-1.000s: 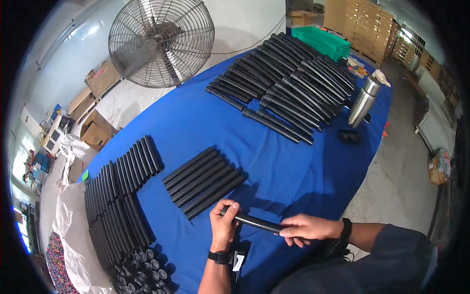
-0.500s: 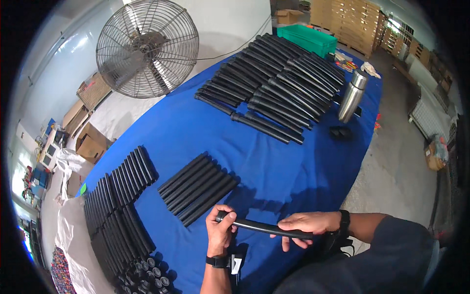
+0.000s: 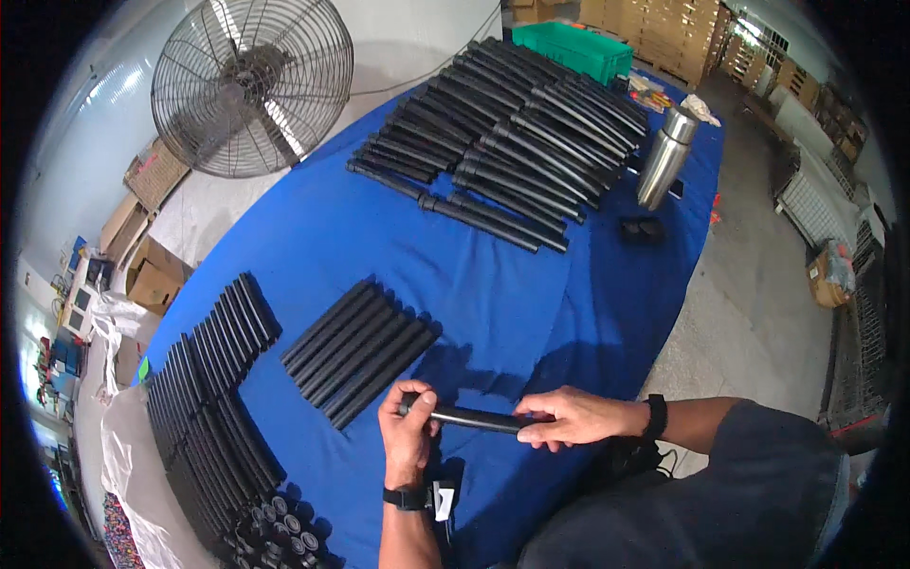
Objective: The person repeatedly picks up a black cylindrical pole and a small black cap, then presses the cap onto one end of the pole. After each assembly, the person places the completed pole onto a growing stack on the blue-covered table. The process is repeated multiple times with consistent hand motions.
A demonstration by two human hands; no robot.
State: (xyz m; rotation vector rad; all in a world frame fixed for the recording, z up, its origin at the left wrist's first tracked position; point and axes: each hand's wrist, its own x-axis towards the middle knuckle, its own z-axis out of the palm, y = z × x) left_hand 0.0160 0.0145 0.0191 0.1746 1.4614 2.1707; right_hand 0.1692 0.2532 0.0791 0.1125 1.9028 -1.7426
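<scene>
A black tube (image 3: 479,418) is held almost level over the near part of the blue-covered table. My left hand (image 3: 406,431) is closed round its left end, thumb on top. At the other end my right hand (image 3: 583,417) pinches the tube between thumb and fingers. Just beyond my left hand, several black tubes (image 3: 358,349) lie side by side in a slanting row. More black tubes (image 3: 216,408) are stacked along the table's left side. Below them sits a heap of round black ring-like pieces (image 3: 284,526).
A large batch of black tubes (image 3: 502,137) covers the far table. Beyond stand a green crate (image 3: 573,52) and, to the right, a steel flask (image 3: 666,156) near a small black object (image 3: 642,229). A caged fan (image 3: 251,85) stands past the left edge of the blue cloth (image 3: 398,237).
My right hand has shifted to the tube's end and now pinches it, where the end stuck out past the fingers before. The tube lies more level. The whole view has shifted slightly.
</scene>
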